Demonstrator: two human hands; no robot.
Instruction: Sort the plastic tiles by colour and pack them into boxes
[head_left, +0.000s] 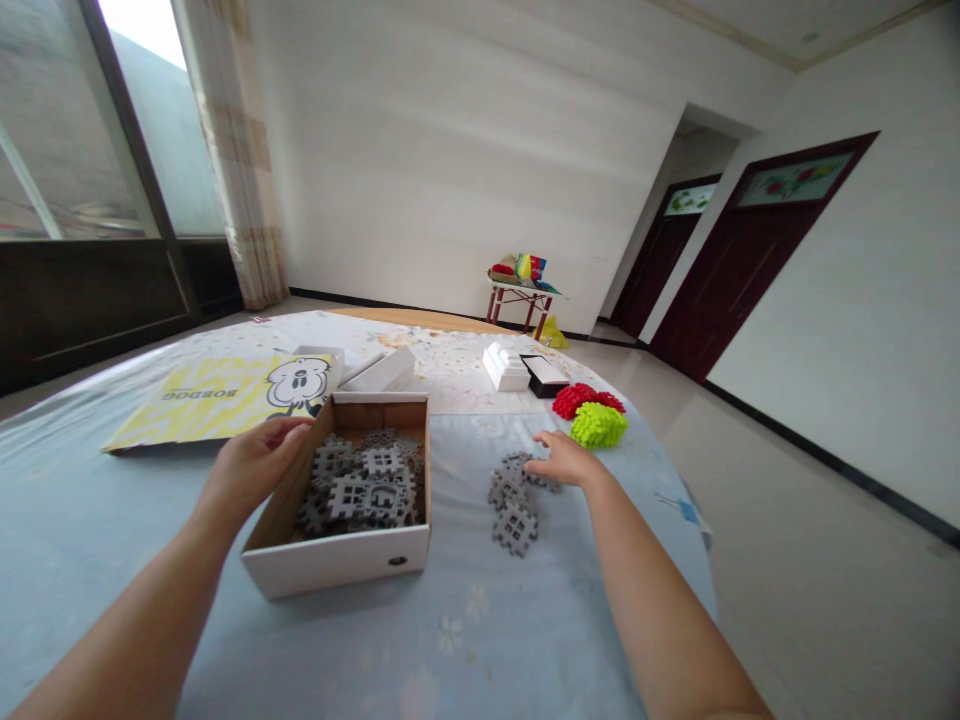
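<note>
An open cardboard box [341, 560] sits on the pale blue cloth in front of me, holding several grey interlocking plastic tiles [364, 485]. My left hand [251, 465] rests on the box's left wall, fingers curled over its rim. To the right of the box lies a small heap of the same grey tiles [514, 500]. My right hand [564, 460] lies palm down on the far edge of that heap, fingers touching the tiles. Whether it grips one is hidden.
A yellow box lid with a cartoon dog [225, 395] lies at the left. Red [581, 398] and green [598, 424] tile clusters sit beyond my right hand. White and black boxes [521, 368] lie farther back. The cloth's edge drops off at the right. A small table [521, 290] stands by the wall.
</note>
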